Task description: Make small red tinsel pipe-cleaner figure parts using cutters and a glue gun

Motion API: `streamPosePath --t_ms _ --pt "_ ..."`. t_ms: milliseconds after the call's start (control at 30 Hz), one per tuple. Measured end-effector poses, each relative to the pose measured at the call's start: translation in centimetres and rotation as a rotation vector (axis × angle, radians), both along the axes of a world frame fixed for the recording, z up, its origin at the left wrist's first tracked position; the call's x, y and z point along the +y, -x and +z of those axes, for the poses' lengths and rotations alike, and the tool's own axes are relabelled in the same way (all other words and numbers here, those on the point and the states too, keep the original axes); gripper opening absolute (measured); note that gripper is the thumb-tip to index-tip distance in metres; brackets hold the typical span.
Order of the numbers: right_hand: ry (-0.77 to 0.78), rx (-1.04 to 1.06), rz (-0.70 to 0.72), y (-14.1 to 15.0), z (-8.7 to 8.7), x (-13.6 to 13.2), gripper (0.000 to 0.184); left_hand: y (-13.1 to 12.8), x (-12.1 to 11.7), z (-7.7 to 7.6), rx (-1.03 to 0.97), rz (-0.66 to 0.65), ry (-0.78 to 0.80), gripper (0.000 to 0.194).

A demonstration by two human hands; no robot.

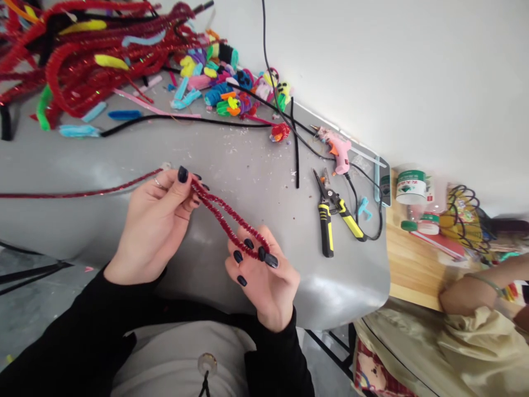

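A dark red glittery pipe cleaner [225, 225] is bent into a long narrow loop between my hands. My left hand [159, 218] pinches it where its two strands come together. From that hand a red length [82, 194] runs out to the left edge of the view. My right hand [266, 273] is closed on the rounded end of the loop, thumb and fingertips around it. Both hands are above the grey table [198, 149], near its front edge.
Red pipe cleaners [82, 60] heap at the upper left, beside colourful pipe-cleaner figures [239, 91]. Yellow-black pliers [330, 209] lie open below a pink glue gun [339, 151] with its cord. A phone [383, 182] rests at the corner. At right, another person's arm [479, 286] rests on a wooden table [407, 270].
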State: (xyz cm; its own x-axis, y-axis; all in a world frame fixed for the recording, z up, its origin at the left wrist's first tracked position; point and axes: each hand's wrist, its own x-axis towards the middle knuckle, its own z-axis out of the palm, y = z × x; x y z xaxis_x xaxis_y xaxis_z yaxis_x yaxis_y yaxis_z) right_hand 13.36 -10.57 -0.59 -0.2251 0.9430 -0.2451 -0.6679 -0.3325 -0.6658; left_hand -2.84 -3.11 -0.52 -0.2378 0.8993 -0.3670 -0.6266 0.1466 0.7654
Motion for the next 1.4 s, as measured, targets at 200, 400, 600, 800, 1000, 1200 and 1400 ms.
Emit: streamPosePath --t_ms 200,400,600,800,1000,1200,1400 --pt "0.124 0.307 0.042 1.6 -0.4 -0.5 0.043 -0.3 0.8 0.5 -0.096 0.181 0.031 0.053" --pt "0.048 0.154 0.043 1.2 -0.7 -1.0 0.039 0.2 0.8 0.0 -0.095 0.114 -0.061 0.033" --pt "0.027 -0.166 0.140 -0.3 -0.7 -1.0 0.040 0.9 0.5 0.7 0.104 -0.015 -0.288 0.040" --pt "0.154 0.030 0.253 -0.2 -1.6 -0.8 0.047 1.2 0.3 1.0 0.141 0.015 -0.318 0.041" --pt "0.224 0.094 0.338 0.0 -1.8 -0.5 0.047 1.2 0.4 1.0 0.157 0.035 -0.330 0.040" --pt "0.233 0.077 0.363 0.1 -2.0 -0.8 0.040 1.3 0.4 1.1 0.200 0.037 -0.330 0.039" --pt "0.270 0.044 0.324 0.1 -1.8 -1.2 0.042 2.0 0.1 1.7 0.368 0.025 -0.303 0.030"
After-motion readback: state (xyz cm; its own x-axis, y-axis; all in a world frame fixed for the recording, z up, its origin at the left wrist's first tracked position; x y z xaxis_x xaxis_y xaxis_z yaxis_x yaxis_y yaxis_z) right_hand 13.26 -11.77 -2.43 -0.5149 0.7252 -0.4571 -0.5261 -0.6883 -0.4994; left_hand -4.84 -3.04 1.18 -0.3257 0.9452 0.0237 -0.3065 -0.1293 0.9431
